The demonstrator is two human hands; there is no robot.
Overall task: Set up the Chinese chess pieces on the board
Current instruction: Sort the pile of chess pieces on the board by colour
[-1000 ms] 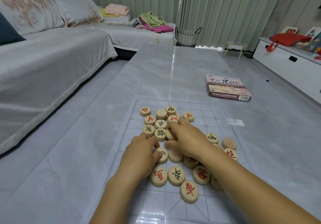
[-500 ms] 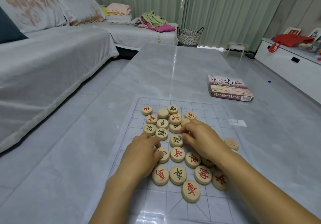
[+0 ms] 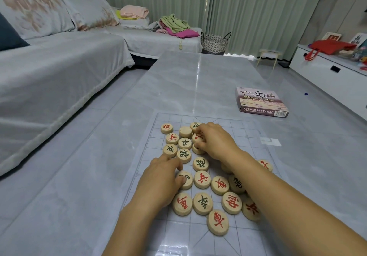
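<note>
Left hand (image 3: 162, 184) pinching black piece (image 3: 187, 178), right hand (image 3: 216, 142) gripping red piece (image 3: 197, 137), loose pieces (image 3: 202, 203) crowding board (image 3: 240, 129), box (image 3: 260, 102) beyond

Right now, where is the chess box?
The chess box lies flat on the table, at the right of the head view, just beyond the far right corner of the board.

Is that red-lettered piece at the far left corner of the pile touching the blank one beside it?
Apart. The head view shows a bare strip of board between the red-lettered piece and the blank piece.
</note>
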